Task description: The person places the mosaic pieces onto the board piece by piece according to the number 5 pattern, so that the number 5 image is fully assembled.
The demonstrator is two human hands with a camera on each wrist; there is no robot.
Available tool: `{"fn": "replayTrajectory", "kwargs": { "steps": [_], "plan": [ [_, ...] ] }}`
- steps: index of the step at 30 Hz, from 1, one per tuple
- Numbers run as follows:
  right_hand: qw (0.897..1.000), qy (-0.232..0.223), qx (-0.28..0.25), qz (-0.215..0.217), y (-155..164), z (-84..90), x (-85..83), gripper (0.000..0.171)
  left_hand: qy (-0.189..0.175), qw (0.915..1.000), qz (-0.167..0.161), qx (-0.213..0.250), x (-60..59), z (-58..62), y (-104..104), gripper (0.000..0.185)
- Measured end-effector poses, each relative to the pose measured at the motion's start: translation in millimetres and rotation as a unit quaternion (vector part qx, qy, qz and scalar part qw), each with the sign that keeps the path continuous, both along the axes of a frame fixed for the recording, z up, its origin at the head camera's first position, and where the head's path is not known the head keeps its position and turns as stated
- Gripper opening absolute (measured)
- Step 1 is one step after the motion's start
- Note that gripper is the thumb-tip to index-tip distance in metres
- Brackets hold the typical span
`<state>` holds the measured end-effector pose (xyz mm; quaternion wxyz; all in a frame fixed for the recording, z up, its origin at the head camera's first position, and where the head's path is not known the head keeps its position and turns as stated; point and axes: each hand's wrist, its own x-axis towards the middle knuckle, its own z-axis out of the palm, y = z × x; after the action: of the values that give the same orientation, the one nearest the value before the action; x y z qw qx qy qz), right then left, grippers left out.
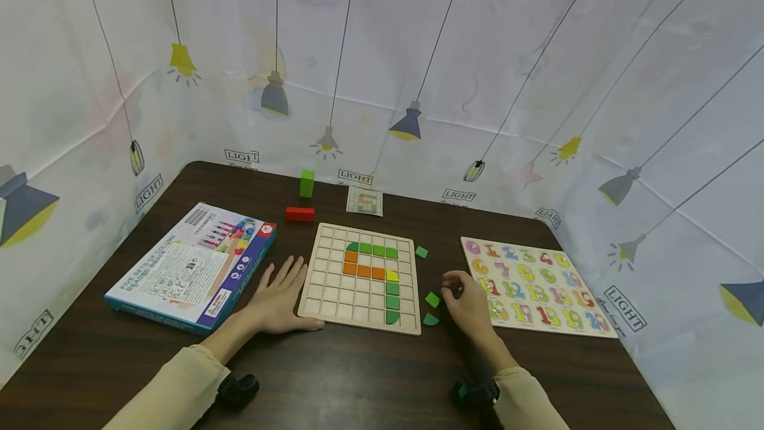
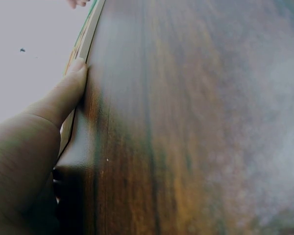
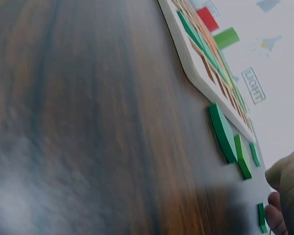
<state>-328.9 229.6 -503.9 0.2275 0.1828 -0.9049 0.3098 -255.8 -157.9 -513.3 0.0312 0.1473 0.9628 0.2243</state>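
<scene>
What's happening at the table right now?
A person is working on a wooden grid board partly filled with green, orange and yellow tiles. The left hand lies flat on the table against the board's left edge. The right hand is curled beside loose green tiles just right of the board; whether it pinches anything is unclear. A number puzzle lies at the right, a game box at the left.
</scene>
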Motion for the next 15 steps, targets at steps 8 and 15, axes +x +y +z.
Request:
{"fn": "replayTrajectory", "kwargs": {
  "steps": [8,15],
  "plan": [
    [0.998,-0.011,-0.026,-0.062,12,0.6,-7.8,0.024,0.007,1.0,-0.001,0.002,0.2,-0.8,0,0.123],
    [0.996,-0.031,-0.012,-0.085,16,2.2,-9.8,0.029,0.005,1.0,0.001,0.0,0.2,-1.3,0,0.123]
  ]
}}
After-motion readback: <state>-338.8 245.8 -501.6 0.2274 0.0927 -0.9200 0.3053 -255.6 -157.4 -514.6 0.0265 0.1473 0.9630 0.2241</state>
